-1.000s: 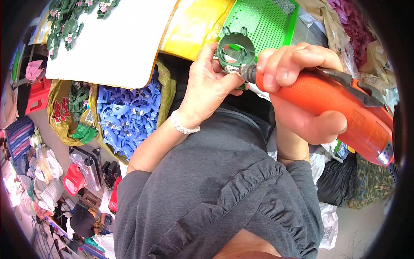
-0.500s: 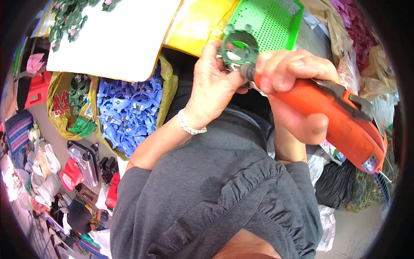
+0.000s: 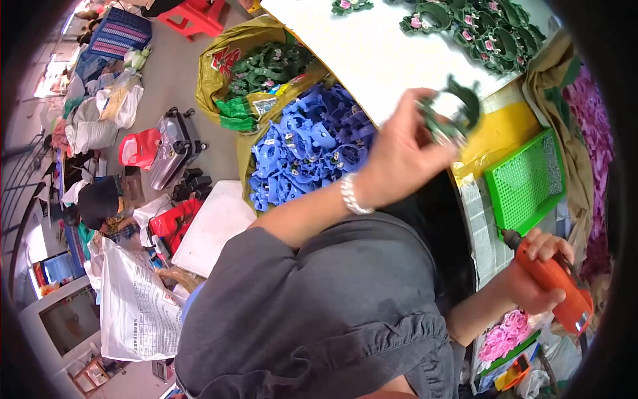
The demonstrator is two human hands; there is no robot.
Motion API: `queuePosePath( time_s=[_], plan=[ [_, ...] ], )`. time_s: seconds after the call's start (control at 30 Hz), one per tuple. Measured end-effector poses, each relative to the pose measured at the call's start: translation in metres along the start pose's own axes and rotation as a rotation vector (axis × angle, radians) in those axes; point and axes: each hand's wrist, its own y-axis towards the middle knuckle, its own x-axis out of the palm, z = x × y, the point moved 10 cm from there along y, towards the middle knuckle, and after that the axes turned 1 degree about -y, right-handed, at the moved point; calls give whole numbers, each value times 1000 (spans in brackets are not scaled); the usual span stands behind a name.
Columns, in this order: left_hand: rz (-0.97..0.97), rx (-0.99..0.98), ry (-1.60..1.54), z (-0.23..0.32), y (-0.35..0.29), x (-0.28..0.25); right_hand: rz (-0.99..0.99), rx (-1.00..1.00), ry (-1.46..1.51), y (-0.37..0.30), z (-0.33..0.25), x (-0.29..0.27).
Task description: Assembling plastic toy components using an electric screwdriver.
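My left hand [image 3: 405, 156] pinches a dark green ring-shaped plastic piece [image 3: 473, 110] by its lower edge, raised in front of the white board [image 3: 345, 50]. The piece is slightly blurred. My right hand [image 3: 531, 279] is wrapped round an orange electric screwdriver [image 3: 548, 282], low on the right. Its dark tip points up and left, close to the green perforated tray [image 3: 492, 193], and stands apart from the green piece. Similar green pieces with small pink flowers [image 3: 488, 43] lie heaped on the far part of the board.
Below the board, one yellow sack holds blue plastic pieces [image 3: 309, 149] and another yellow sack [image 3: 209, 70] holds green ones. Pink pieces [image 3: 588, 146] fill a brown bag at the right. A silver suitcase [image 3: 174, 149] and a red stool [image 3: 196, 16] are on the floor at left.
The screwdriver has come away from the green piece and moved down to the right with my right hand. My left hand has carried the piece over the white board. The view has turned.
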Motion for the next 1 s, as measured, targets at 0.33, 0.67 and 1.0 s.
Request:
queuePosePath(
  time_s=[0.33,0.67,1.0],
  plan=[
    [860,459,674,58,27,-276,-60,-44,41,2,9,13],
    [594,514,1033,57,118,-202,-11,7,-4,4,18,4],
    [295,45,1031,4,210,-193,31,23,-39,8,23,-10]
  ],
)
